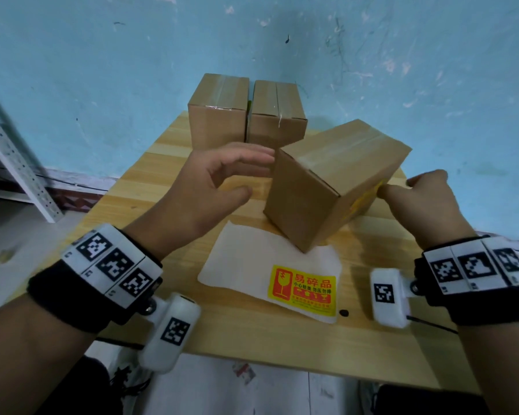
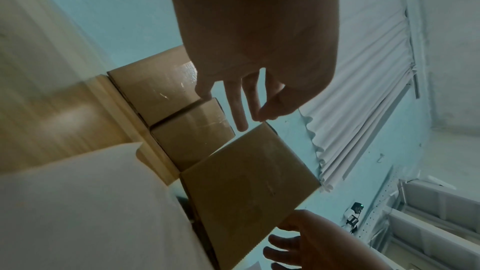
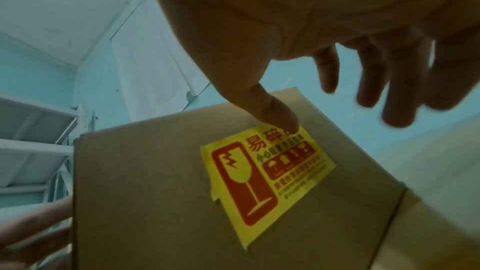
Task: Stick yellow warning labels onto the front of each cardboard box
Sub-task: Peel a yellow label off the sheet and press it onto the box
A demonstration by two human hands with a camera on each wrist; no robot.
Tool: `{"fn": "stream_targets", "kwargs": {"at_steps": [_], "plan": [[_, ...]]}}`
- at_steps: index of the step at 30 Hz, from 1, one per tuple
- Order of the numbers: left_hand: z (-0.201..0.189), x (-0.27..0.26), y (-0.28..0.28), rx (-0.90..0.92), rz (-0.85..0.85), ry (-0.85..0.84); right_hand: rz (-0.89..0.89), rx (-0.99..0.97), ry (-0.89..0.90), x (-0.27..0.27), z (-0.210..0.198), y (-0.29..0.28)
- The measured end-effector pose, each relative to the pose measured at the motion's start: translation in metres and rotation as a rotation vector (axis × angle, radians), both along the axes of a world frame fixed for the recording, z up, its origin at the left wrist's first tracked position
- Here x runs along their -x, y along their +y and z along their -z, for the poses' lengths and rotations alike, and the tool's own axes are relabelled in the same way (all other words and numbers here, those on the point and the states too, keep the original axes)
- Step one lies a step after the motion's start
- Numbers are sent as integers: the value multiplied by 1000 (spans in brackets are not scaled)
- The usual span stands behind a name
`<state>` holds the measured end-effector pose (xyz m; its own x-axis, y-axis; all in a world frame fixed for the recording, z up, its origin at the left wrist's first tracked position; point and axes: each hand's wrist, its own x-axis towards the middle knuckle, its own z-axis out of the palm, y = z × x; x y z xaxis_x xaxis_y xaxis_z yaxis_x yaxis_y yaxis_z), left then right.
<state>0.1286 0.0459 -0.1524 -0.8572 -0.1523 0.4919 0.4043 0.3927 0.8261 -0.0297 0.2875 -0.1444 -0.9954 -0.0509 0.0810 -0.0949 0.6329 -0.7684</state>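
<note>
The nearest cardboard box [image 1: 318, 187] stands tilted on the wooden table [image 1: 150, 187]. A yellow warning label [image 3: 267, 171] lies on its right face, seen edge-on in the head view as the label [image 1: 363, 202]. My right hand [image 1: 397, 187] presses its thumb [image 3: 280, 114] on the label's top corner, the other fingers spread and straight. My left hand [image 1: 256, 173] is open beside the box's left face, fingertips at its upper edge; contact is unclear. Two more boxes [image 1: 216, 115] [image 1: 277, 115] stand at the back. One unused label [image 1: 303, 287] sits on white backing paper [image 1: 252, 256].
A grey metal shelf [image 1: 15, 163] stands left of the table. The blue wall is close behind the back boxes. The table's front edge lies just below the backing paper, and a small black dot [image 1: 344, 313] marks the wood near it.
</note>
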Motion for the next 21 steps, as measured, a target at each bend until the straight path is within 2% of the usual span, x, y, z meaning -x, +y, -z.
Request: {"fn": "stream_targets", "kwargs": {"at_steps": [3,6,9,12,16,19,21], "plan": [[2,1,2,52,-41,-57,-103,80,-84,-2,0,-4],[2,0,3,-2,-32,-141,-209,315,-214,-10,-5,-11],[3,-1,2,-50,5,-195,-240,496,-270,-12,-11,-15],[3,-2,3,-30,67,-232,-344,451,-277,-12,-11,-16],[5,-1,6,39,104,-275,-454,381,-179,-15,-6,-17],[6,0,6,81,89,-293,-370,276,-44,-13,0,-19],[6,0,5,77,64,-298,-294,274,11,-10,4,-19]]}}
